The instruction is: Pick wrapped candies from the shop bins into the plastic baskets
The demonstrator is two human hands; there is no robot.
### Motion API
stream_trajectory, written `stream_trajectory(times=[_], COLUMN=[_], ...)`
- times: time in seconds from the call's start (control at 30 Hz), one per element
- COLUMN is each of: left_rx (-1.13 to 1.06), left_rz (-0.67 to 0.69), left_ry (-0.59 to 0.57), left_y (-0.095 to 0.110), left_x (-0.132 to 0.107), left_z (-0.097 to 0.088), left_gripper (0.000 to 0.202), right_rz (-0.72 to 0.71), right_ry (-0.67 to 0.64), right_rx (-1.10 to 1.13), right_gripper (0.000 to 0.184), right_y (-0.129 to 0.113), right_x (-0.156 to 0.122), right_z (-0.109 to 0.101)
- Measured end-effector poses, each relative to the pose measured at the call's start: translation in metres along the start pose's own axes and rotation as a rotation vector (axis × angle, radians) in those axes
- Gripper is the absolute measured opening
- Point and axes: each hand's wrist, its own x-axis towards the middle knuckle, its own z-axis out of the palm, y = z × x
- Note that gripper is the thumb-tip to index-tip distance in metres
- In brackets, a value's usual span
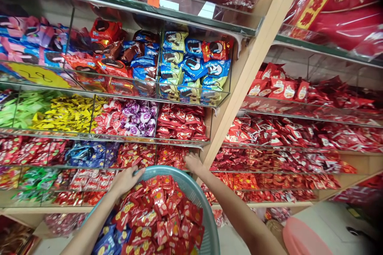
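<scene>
A round green plastic basket [211, 211] stands in front of me, heaped with small red candy packets [163, 215]. Some blue packets [112, 239] lie at its lower left. My left hand [127, 179] is closed on the basket's far left rim, its thumb along the edge. Beyond the rim, my right hand [194, 163] reaches into a shelf compartment of red candy packets [170, 155]. Its fingers look bent and slightly apart at the packets, and nothing shows in them; their tips are partly hidden.
Tiered shelves with clear dividers hold wrapped sweets, among them yellow candies [68, 111] and blue cookie packs [194, 65]. A wooden upright [239, 87] stands right of my right hand. At lower right is a pink plastic object [303, 237]. A yellow price tag [37, 73] hangs left.
</scene>
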Motion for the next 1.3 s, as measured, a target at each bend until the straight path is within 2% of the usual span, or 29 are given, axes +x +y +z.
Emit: stream_trajectory(times=[0.17, 0.23, 0.4, 0.47, 0.63, 0.97, 1.17, 1.3], left_rx=[-0.009, -0.013, -0.002, 0.0, -0.005, 0.007, 0.019, 0.017], left_rz=[-0.013, -0.015, 0.008, 0.008, 0.008, 0.005, 0.011, 0.007], left_ry=[-0.009, -0.01, -0.008, -0.006, 0.005, 0.002, -0.019, -0.02], left_y=[-0.001, -0.002, -0.001, -0.001, -0.004, -0.004, -0.003, -0.004], left_x=[0.001, 0.001, 0.001, 0.001, 0.005, 0.004, 0.004, 0.005], left_z=[0.001, 0.001, 0.0, 0.001, 0.004, 0.003, 0.002, 0.002], left_gripper=[0.068, 0.068, 0.063, 0.062, 0.065, 0.056, 0.064, 0.067], right_rz=[0.003, -0.012, -0.144, -0.176, -0.228, -0.257, -0.182, -0.152], right_ry=[0.117, 0.097, -0.309, -0.394, -0.484, -0.522, -0.537, -0.464], right_rx=[0.166, 0.322, 1.238, 1.37, 1.419, 1.352, 1.394, 1.263], right_gripper=[0.025, 0.027, 0.035, 0.04, 0.053, 0.045, 0.045, 0.047], right_y=[0.0, 0.0, -0.002, -0.005, -0.017, -0.022, -0.008, 0.01], right_x=[-0.021, -0.03, -0.059, -0.07, -0.086, -0.094, -0.088, -0.077], right_z=[-0.018, -0.024, -0.037, -0.043, -0.053, -0.059, -0.051, -0.041])
